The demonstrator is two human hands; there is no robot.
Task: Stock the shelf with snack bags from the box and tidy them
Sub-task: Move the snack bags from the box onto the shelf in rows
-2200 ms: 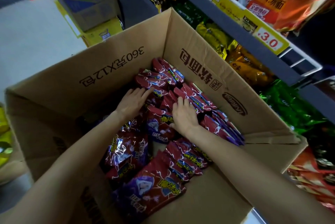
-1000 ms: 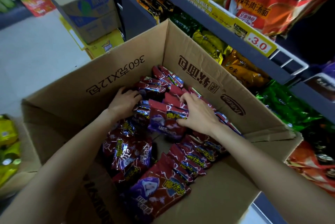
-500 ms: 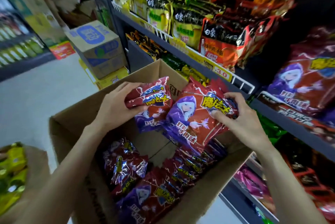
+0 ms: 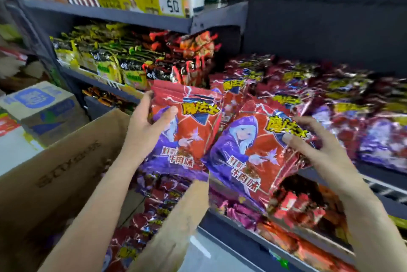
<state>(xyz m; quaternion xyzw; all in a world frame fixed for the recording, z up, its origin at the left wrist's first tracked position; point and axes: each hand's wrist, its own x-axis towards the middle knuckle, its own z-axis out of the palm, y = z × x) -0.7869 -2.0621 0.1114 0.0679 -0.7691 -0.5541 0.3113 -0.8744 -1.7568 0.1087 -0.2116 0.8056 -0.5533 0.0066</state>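
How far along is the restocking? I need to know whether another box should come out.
Partly done. The shelf already holds a pile of the same red and purple snack bags. In hand: the left hand grips one stack and the right hand another, both raised at the shelf front. Left: more bags remain in the box, and the pile looks untidy.

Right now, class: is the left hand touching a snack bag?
Touching. The head view shows the left hand gripping a red snack bag, thumb across its front.
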